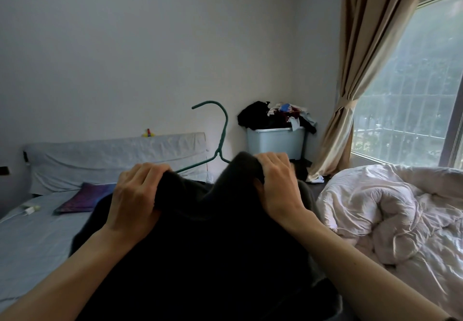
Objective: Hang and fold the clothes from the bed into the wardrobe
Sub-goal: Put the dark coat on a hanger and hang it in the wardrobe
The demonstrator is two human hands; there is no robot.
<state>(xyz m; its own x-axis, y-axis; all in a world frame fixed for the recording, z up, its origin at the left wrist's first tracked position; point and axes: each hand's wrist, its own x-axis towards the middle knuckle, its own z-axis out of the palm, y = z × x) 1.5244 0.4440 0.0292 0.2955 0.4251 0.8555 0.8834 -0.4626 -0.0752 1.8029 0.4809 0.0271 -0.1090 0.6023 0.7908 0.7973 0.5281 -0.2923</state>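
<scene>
A black garment (208,240) hangs in front of me over the bed (32,245). My left hand (136,195) grips its upper left edge. The upper right edge is bunched in my right hand (278,185). A green wire hanger (221,130) sticks up between and behind my hands, its hook pointing left; its lower part is hidden inside the garment. The wardrobe is not in view.
A crumpled white duvet (375,210) fills the bed's right side. A purple pillow (85,196) and a white charger (30,210) lie at the left. A pale blue bin (275,142) heaped with clothes stands by the far wall, beside a tan curtain (350,110) and the window.
</scene>
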